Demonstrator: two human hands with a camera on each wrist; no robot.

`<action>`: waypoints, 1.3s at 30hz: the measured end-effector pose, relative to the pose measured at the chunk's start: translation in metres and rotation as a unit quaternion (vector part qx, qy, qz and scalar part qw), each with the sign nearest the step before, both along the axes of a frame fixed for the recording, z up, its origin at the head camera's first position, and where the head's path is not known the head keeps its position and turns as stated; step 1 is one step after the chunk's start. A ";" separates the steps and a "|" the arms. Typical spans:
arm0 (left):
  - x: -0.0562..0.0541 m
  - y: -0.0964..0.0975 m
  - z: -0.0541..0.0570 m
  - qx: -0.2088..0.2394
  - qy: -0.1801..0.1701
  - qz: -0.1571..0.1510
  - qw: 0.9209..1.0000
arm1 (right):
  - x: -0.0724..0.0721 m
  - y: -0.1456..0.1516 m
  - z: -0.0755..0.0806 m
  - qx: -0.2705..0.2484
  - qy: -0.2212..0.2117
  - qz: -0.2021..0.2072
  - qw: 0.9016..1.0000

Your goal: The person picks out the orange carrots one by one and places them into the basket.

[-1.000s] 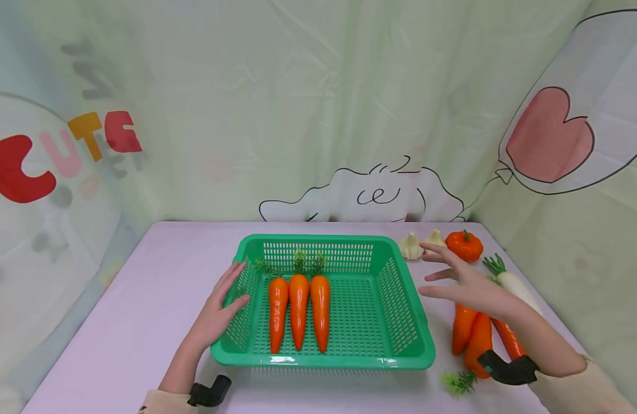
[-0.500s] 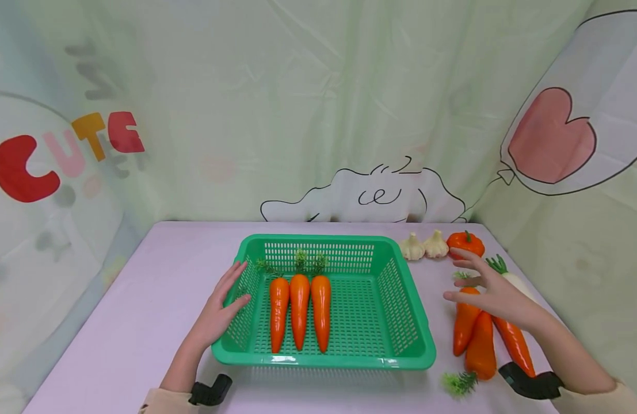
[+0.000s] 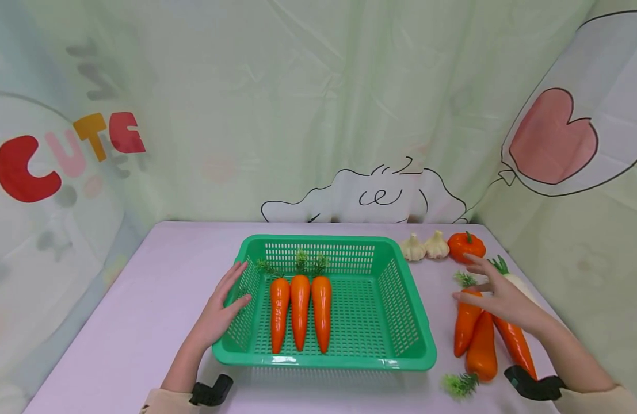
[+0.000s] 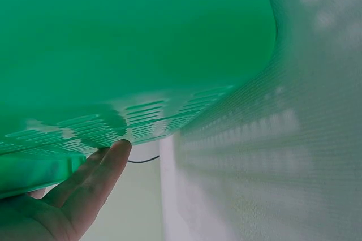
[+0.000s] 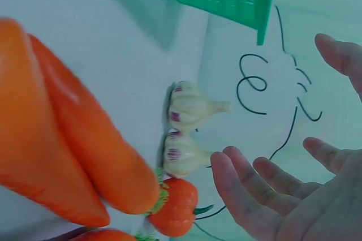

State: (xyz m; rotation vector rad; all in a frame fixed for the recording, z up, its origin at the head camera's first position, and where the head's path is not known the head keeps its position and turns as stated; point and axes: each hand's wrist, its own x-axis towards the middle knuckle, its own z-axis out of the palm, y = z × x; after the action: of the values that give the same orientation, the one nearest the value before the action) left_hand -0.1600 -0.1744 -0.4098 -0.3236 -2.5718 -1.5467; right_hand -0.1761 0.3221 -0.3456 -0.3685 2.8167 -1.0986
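A green plastic basket (image 3: 349, 361) stands on the table and holds three carrots (image 3: 300, 310) side by side, leafy tops toward the back. My left hand (image 3: 220, 307) is at the basket's left rim, fingers extended; in the left wrist view its fingers (image 4: 96, 187) lie against or close to the outer wall. Over the vegetables on the right hovers my right hand (image 3: 499, 293), fingers spread and holding nothing. Beneath and beside it lie several more carrots (image 3: 481, 348), one with its leafy top toward the front. A white radish (image 3: 520, 286) is partly hidden behind that hand.
Two garlic bulbs (image 3: 436, 246) and an orange pepper (image 3: 465, 246) sit at the back right of the table (image 3: 142, 310). Printed curtains hang behind and at both sides. A black strap with a camera (image 3: 533, 384) is on each wrist.
My right hand has moved right, away from the garlic and basket, to above the loose carrots, slowing lately. The left hand and basket stay where they were.
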 end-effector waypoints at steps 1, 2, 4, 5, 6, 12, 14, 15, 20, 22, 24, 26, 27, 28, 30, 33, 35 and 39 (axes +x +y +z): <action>0.000 0.000 0.000 0.000 0.000 0.000 1.000 | -0.001 0.002 -0.002 -0.001 0.000 -0.001 1.000; 0.000 0.000 0.000 -0.001 0.000 0.000 1.000 | -0.002 0.003 -0.005 -0.001 -0.002 -0.002 1.000; 0.000 0.000 0.000 -0.002 0.001 0.000 1.000 | -0.003 0.006 -0.010 -0.002 -0.006 -0.005 1.000; 0.000 0.000 0.000 -0.002 0.001 0.000 1.000 | -0.004 0.007 -0.013 -0.002 -0.009 -0.006 1.000; 0.000 0.000 0.000 -0.002 0.001 0.001 1.000 | -0.005 0.008 -0.015 -0.003 -0.011 -0.009 1.000; 0.000 0.000 0.000 -0.002 0.002 0.002 1.000 | -0.010 0.016 -0.031 0.000 -0.022 -0.032 0.999; 0.000 0.001 0.000 -0.003 0.002 0.001 1.000 | -0.012 0.019 -0.035 -0.001 -0.023 -0.037 0.999; 0.001 0.001 0.001 -0.003 0.002 0.001 1.000 | -0.012 0.019 -0.037 -0.002 -0.022 -0.039 0.999; 0.001 0.001 0.001 -0.002 0.001 0.001 1.000 | -0.015 0.022 -0.045 -0.006 -0.024 -0.042 0.999; 0.001 0.001 0.001 -0.001 0.001 0.001 1.000 | -0.015 0.023 -0.047 -0.006 -0.030 -0.044 0.999; 0.001 0.001 0.001 0.000 0.001 0.002 1.000 | -0.015 0.024 -0.047 -0.005 -0.036 -0.047 0.998; 0.001 0.001 0.001 0.000 0.000 0.003 1.000 | -0.014 0.025 -0.047 -0.001 -0.038 -0.051 0.998; 0.001 0.001 0.001 0.000 0.000 0.003 1.000 | -0.015 0.025 -0.047 0.005 -0.036 -0.053 0.998; 0.001 0.001 0.001 -0.001 0.000 0.003 1.000 | -0.015 0.026 -0.047 0.012 -0.034 -0.055 0.998; 0.001 0.002 0.002 -0.003 0.000 0.003 1.000 | -0.015 0.026 -0.048 0.028 -0.027 -0.059 0.997; 0.001 0.002 0.002 -0.004 0.001 0.003 1.000 | -0.017 0.027 -0.050 0.049 -0.019 -0.064 0.997; 0.001 0.001 0.003 -0.003 0.001 0.002 1.000 | -0.017 0.027 -0.052 0.059 -0.017 -0.066 0.996; 0.001 0.002 0.003 -0.002 0.001 0.002 1.000 | -0.020 0.029 -0.056 0.071 -0.018 -0.068 0.995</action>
State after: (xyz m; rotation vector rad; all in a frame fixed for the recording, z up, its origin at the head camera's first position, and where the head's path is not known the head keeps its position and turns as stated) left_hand -0.1586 -0.1727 -0.4072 -0.3210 -2.5737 -1.5389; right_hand -0.1959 0.3509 -0.4020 -0.1459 2.9008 -0.9100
